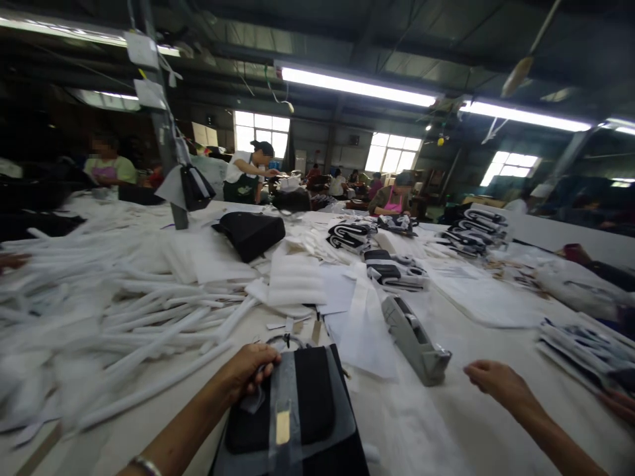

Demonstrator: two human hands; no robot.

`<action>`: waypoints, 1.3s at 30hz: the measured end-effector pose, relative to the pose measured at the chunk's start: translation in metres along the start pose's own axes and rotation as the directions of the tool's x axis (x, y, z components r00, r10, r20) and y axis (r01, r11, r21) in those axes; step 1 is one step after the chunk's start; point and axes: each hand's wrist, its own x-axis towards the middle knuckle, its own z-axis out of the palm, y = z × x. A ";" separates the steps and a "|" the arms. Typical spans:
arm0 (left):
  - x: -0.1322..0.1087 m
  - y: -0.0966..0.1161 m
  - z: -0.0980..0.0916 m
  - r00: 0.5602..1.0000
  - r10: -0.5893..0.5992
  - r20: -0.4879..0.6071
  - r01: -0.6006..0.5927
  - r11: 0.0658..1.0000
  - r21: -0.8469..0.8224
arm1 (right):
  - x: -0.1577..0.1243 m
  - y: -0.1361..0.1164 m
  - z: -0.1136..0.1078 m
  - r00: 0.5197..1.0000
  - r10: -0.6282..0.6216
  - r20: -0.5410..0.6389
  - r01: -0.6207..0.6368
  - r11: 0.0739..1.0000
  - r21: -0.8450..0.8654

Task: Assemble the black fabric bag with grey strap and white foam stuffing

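A black bag (317, 396) with grey edging lies at the bottom centre, a clear strip with a small yellowish label running down its front. My left hand (253, 370) is closed at the bag's upper left edge, pinching a bit of thin translucent wrapping. Off to the right, my right hand (496, 380) hangs over the white table with thumb and fingers pressed together; whatever may be between them is too small to make out. A grey tape dispenser (417, 340) stands between the bag and my right hand.
White foam tubes (169, 324) pile up at left. White sheets (362, 324) and another black bag (253, 231) lie beyond my bag. Folded black-and-white bundles (397, 271) sit further right. A metal post (166, 132) rises at left. Another person's hand (618, 403) is at the right edge.
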 end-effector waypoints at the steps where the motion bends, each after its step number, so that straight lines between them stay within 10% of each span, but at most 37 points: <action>1: 0.000 0.000 0.000 1.000 0.000 0.004 0.000 1.000 -0.015 | -0.005 -0.010 0.000 0.998 -0.039 -0.056 0.040 0.999 0.006; 4: 0.001 -0.001 0.001 1.000 -0.013 0.002 0.013 0.998 -0.063 | -0.035 -0.064 0.015 0.977 -0.170 -0.131 0.190 0.967 0.167; 7: 0.001 -0.001 0.001 1.000 -0.022 -0.008 0.021 0.997 -0.072 | -0.077 -0.138 0.049 0.949 -0.313 0.033 0.269 0.861 0.431; 15: 0.001 -0.003 0.004 1.000 -0.008 -0.027 0.006 0.997 -0.073 | -0.140 -0.270 0.171 0.673 -0.548 0.497 0.100 0.733 0.673; 39: -0.003 -0.004 0.006 1.000 0.008 0.003 -0.007 0.992 -0.124 | -0.111 -0.286 0.214 0.631 -0.374 0.679 0.171 0.922 0.348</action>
